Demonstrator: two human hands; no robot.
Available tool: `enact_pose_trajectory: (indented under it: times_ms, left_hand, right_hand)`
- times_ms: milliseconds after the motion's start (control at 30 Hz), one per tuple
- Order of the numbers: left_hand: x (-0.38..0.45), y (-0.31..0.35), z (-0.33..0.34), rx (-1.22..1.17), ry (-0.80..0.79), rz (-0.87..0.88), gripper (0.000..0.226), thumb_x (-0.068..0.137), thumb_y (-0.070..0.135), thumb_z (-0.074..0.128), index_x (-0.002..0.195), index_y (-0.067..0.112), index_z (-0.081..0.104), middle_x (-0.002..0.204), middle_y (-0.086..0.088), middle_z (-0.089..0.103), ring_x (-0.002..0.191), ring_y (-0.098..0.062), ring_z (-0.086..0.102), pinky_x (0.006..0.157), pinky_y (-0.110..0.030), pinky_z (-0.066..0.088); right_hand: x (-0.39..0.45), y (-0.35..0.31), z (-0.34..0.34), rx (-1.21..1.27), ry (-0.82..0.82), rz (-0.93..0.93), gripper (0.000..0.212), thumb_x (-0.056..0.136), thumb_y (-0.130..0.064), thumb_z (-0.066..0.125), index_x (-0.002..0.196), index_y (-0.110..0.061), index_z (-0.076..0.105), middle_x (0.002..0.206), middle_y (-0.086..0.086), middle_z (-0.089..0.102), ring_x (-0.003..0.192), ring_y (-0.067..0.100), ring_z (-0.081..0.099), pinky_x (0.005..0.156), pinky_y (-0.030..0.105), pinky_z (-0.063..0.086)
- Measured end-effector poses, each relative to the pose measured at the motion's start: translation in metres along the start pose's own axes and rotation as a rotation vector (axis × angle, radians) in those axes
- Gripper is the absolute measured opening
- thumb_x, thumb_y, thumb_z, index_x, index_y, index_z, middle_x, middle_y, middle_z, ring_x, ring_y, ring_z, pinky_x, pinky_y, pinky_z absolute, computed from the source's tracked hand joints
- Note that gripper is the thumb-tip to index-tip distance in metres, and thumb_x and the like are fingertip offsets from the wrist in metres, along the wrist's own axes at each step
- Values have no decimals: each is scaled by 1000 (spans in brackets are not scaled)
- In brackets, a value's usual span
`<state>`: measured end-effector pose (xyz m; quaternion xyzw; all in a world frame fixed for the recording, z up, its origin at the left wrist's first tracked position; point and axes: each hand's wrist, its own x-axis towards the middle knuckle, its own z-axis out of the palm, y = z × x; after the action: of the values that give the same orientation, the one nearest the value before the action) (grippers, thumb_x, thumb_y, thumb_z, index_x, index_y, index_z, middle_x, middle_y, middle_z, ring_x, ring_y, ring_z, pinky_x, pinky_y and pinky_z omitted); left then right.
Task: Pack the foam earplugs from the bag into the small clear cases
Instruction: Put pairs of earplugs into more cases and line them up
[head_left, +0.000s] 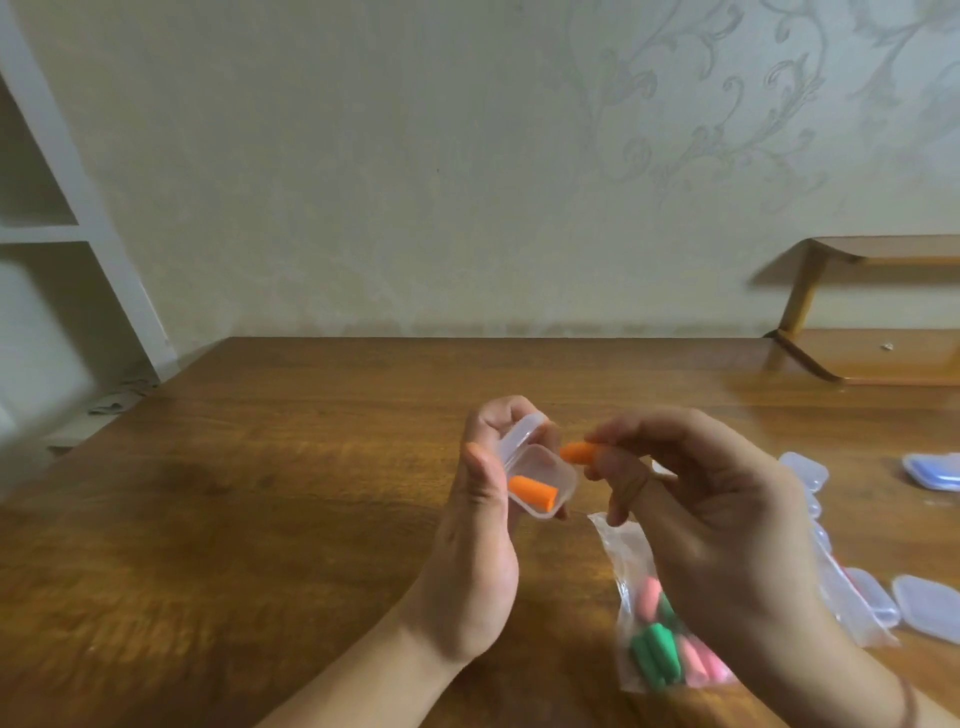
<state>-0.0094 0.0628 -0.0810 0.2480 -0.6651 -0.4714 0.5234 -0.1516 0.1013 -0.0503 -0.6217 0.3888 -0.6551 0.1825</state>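
Head view: left hand (480, 519) grips open clear case (540, 478) containing orange earplug (532, 491); right hand (717, 519) pinches second orange earplug (579, 452) at case's 1 o'clock; bag (654, 623) on tabletop (260, 493).

- A brown wooden table (311, 493) with visible grain fills the lower part of the view, its far edge against a pale wall.
- A clear plastic bag (644, 623) lies on it near the front right, holding green and pink earplugs (655, 649).
- Several small clear cases (924, 603) lie closed on the table at the right edge.
- One case with a blue tint (932, 470) lies farther back on the right.
- A low wooden shelf (878, 358) stands at the table's far right corner.
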Motion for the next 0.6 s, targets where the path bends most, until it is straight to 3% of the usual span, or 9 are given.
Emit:
enact_pose_trajectory:
  times_ms: [67,133,267,400,467,600]
  left_hand:
    - [0,0,0,19,34,4,78,79,85,30,120,21,46,104,-5,56,91,-23,59,83,-41,51]
    - [0,0,1,21,46,13,80,80,85,32,121,17,45,104,-6,56,90,-26,58,83,-48,49]
    - [-1,1,0,21,33,21,75,84,81,32,121,18,45,105,-3,56,89,-29,55,82,-51,46]
    - [-3,3,0,100,1,36,64,86,79,26,123,29,43,112,-2,55,107,-29,57,98,-59,43]
    - [-2,4,1,86,5,37,58,85,80,26,118,37,45,110,3,54,107,-23,56,102,-55,42]
    - [-2,2,2,100,2,46,60,89,77,24,120,30,43,106,-7,54,105,-27,55,104,-60,37]
  right_hand:
    - [1,1,-1,3,-13,-31,23,84,8,65,83,-15,68,84,3,68,67,18,64,54,25,52]
    - [2,0,-1,-65,-29,-32,42,84,15,61,74,-24,68,90,0,62,72,18,62,58,28,51]
    - [0,-3,-4,-132,-101,45,37,84,-2,57,78,-33,75,99,-10,61,85,14,62,70,24,50]
    - [-3,-9,0,-390,-153,-160,15,82,-34,64,92,-31,75,103,-11,58,83,4,59,71,8,44]
    - [-5,-4,1,-461,-167,-198,20,83,-39,62,91,-28,76,101,-10,57,81,0,55,71,5,41]
    - [-6,-2,2,-459,-180,-188,19,84,-37,62,89,-27,77,98,-9,57,77,0,53,67,6,40]
